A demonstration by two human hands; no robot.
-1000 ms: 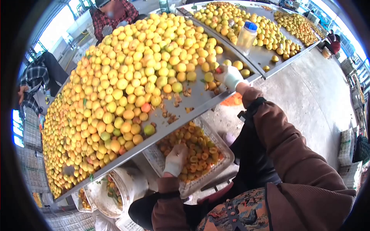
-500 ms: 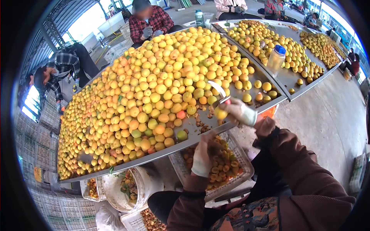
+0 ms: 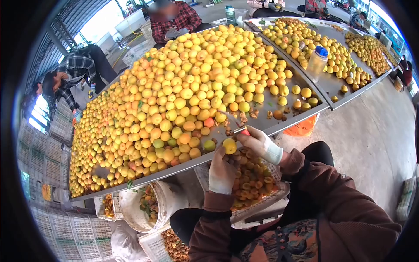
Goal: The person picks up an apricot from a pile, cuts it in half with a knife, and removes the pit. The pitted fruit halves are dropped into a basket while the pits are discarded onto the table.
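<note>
My left hand [image 3: 221, 171], in a white glove, is closed on a yellow fruit [image 3: 229, 146] above the table's front edge. Close on its right, my gloved right hand [image 3: 260, 146] grips the red handle of a curved knife [image 3: 239, 130], whose blade points up and left over the metal table [image 3: 262, 121]. Yellow and orange fruits [image 3: 174, 100] are heaped across the table. Below my hands, a white crate [image 3: 286, 191] holds halved fruits [image 3: 253, 185], partly hidden by the left hand.
A white bucket [image 3: 168, 205] stands under the table edge, beside crates with fruit pieces. A blue-capped jar [image 3: 317, 61] and a teal bottle [image 3: 230, 15] stand farther back. A person in a red checked shirt [image 3: 185, 17] sits across; another bends at left. An orange bag [image 3: 302, 126] hangs at right.
My right hand has moved left and down with the knife, towards my left hand. The yellow fruit that was by my right hand is now in my left. The view has shifted slightly.
</note>
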